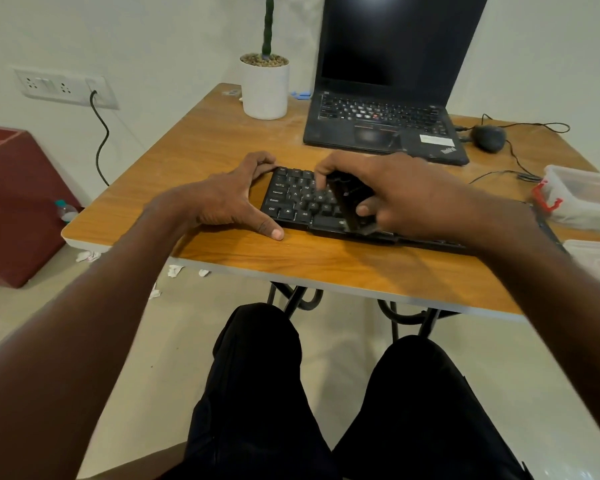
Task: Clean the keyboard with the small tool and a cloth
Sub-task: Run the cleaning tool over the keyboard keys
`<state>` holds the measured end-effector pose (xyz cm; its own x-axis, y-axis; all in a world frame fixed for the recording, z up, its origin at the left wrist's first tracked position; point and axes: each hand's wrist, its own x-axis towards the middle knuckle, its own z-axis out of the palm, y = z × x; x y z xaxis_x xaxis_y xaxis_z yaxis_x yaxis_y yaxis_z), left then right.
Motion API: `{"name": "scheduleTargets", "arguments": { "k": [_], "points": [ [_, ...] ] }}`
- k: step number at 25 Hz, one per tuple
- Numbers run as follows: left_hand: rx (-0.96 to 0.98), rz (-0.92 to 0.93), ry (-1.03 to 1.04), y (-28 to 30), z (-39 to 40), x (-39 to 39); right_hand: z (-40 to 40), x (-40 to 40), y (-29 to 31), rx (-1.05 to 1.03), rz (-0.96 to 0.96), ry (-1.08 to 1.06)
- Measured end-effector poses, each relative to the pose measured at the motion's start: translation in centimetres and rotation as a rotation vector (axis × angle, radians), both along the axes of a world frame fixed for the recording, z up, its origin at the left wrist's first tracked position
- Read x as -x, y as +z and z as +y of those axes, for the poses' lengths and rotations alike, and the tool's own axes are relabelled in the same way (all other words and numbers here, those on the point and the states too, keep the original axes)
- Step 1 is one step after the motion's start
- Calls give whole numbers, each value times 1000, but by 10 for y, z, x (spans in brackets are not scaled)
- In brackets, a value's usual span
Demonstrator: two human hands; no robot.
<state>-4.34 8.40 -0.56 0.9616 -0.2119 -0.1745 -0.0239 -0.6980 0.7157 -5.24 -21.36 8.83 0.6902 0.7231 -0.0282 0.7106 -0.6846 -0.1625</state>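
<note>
Fingers of the right hand curl round a small dark tool, blurred so its shape is hard to make out; it lies slanted over the keys, thumb against its near end. This hand covers the middle of the black keyboard, and the forearm hides much of the keyboard's right part. At the keyboard's left end the left hand rests spread and holds nothing, fingertips at the far corner, thumb flat on the desk by the near corner.

Nearest, two knees in dark trousers sit under the wooden desk, whose black metal legs partly show. Scraps of white paper lie on the pale floor to the left, beside a dark red box and a bottle.

On the right, clear plastic boxes are cut off by the frame edge. Farther back stand an open black laptop with a dark screen, a wired mouse, and a white plant pot. A wall socket with a black cable sits on the left wall.
</note>
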Motion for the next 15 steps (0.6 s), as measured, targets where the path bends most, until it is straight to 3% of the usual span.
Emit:
{"name": "scheduleTargets", "arguments": {
  "k": [2,3,7,10,12,15],
  "points": [
    [-8,-2,-23,1,-1,-2,-24,-7,7,86,-2,-98],
    [-22,1,-29,3,-3,-2,-30,-8,9,26,30,-118],
    [-52,-21,-29,5,-7,5,-12,-3,-8,-475,127,-70],
    [50,-271,41,5,-38,6,5,-4,-33,-574,91,-49],
    [-130,-479,87,-3,-63,1,4,-10,-38,-580,74,-80],
    [-279,-565,92,-15,-84,-1,-18,-14,-31,-571,148,-110]
  ]
}}
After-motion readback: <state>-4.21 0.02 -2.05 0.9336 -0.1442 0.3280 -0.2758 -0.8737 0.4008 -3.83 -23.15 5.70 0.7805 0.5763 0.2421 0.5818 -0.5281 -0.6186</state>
